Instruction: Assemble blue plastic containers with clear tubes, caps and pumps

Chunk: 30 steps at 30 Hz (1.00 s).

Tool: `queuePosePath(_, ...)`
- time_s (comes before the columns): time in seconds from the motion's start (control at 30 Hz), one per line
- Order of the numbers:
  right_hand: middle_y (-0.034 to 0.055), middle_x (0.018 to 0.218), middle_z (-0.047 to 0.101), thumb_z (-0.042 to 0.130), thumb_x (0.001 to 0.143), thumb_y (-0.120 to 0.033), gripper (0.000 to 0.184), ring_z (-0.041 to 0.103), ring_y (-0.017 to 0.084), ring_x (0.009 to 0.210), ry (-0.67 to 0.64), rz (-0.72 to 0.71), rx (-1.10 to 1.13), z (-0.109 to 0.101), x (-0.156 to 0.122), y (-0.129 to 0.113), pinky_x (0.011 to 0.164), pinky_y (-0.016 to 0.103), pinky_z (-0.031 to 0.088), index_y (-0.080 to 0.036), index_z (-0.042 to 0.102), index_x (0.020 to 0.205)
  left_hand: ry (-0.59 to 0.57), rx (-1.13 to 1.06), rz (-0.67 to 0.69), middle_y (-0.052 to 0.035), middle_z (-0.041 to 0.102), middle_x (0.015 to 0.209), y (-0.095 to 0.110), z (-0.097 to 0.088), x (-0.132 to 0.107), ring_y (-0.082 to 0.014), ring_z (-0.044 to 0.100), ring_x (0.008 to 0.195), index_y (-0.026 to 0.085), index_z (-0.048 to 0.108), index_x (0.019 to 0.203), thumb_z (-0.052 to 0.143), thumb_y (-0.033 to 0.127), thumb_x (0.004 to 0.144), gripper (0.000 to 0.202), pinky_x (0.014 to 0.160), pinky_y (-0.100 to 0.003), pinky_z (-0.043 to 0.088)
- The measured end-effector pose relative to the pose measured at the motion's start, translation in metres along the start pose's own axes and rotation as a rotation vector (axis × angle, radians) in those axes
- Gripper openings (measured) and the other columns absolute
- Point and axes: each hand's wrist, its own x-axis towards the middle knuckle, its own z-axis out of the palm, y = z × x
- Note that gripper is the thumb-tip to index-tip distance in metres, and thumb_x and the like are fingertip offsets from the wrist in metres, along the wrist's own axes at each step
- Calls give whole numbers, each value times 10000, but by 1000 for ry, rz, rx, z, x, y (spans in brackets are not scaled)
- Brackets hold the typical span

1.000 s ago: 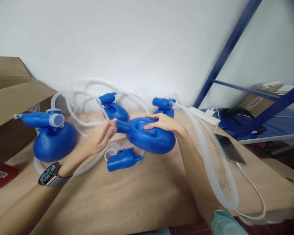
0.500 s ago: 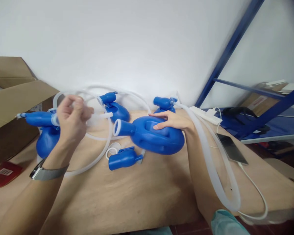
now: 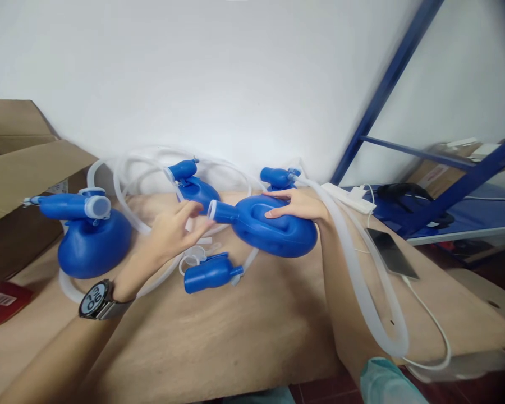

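Observation:
My right hand point(image 3: 298, 205) grips a blue plastic urinal bottle point(image 3: 273, 233) by its handle, thumb on the near side. The bottle lies on its side, its neck with a white-rimmed mouth pointing left. My left hand point(image 3: 174, 230) is at that mouth, thumb and forefinger apart and close to the rim; whether they touch it I cannot tell. Below the neck lies a detached blue spout piece point(image 3: 210, 273), with a white ring point(image 3: 190, 262) beside it. To the left stands another blue bottle point(image 3: 95, 244) with its spout piece and white cap on.
Two more blue bottles, one behind my left hand point(image 3: 200, 191) and one point(image 3: 278, 177) by the wall, sit among coiled translucent hoses point(image 3: 347, 241). A cardboard box point(image 3: 21, 168) is at left; a phone point(image 3: 392, 253), a power strip point(image 3: 349, 197) and a blue shelf frame point(image 3: 387, 92) are at right.
My left hand has moved right and down from near the left bottle to the held bottle's mouth; the pale translucent part it held is no longer in it. My right hand keeps its grip.

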Motion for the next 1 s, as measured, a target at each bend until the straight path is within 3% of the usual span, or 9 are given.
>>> queuePosePath(0.17, 97, 1477, 680, 923, 734, -502, 840, 610, 406, 1391, 20, -13, -79, 0, -2, -6, 1216, 508, 432, -261, 654, 1492, -158, -20, 158, -39, 632, 812, -8, 3, 3, -193, 590, 728, 191, 625, 885, 489, 462, 1084, 363, 684, -315, 449)
queuePosePath(0.33, 63, 1469, 689, 940, 681, -564, 918, 631, 405, 1368, 25, 19, -187, -3, -7, -12, 1221, 519, 462, -305, 636, 1507, -301, -133, 231, -51, 611, 935, -12, 2, 1, -181, 598, 796, 185, 645, 953, 486, 377, 1087, 283, 734, -303, 482)
queuePosePath(0.43, 26, 1443, 709, 954, 640, -545, 913, 651, 383, 1350, -50, -18, -209, -5, -7, -6, 1222, 499, 474, -331, 660, 1478, -395, -221, 222, -32, 580, 912, -1, -1, -2, -155, 571, 759, 188, 619, 894, 488, 354, 1086, 286, 698, -269, 478)
queuePosePath(0.57, -37, 1294, 787, 927, 670, -528, 822, 720, 347, 1251, -293, -65, -108, -10, -11, 3, 1140, 481, 550, -420, 671, 1443, -472, -343, 211, -3, 545, 815, 15, -9, -5, -130, 533, 687, 192, 555, 824, 510, 353, 1074, 301, 622, -237, 444)
queuePosePath(0.7, 27, 1302, 786, 937, 653, -531, 1002, 713, 366, 1254, -391, -28, -70, -19, -23, 0, 1144, 441, 532, -296, 576, 1558, -551, -406, 223, -2, 543, 808, 28, -22, 1, -121, 524, 673, 191, 539, 804, 555, 318, 1042, 270, 586, -223, 421)
queuePosePath(0.87, 42, 1321, 773, 943, 608, -604, 1105, 702, 372, 1270, -340, 11, -95, -26, -35, -4, 1207, 458, 482, -314, 533, 1591, -600, -434, 291, -10, 560, 850, 36, -32, 10, -115, 530, 684, 185, 586, 820, 557, 224, 1005, 191, 613, -218, 434)
queuePosePath(1.0, 47, 1348, 759, 930, 619, -628, 1117, 697, 367, 1277, -351, 8, -125, -27, -36, -2, 1216, 470, 476, -318, 509, 1606, -556, -412, 306, -9, 585, 844, 35, -26, 10, -118, 556, 692, 181, 628, 830, 557, 256, 1033, 227, 632, -224, 442)
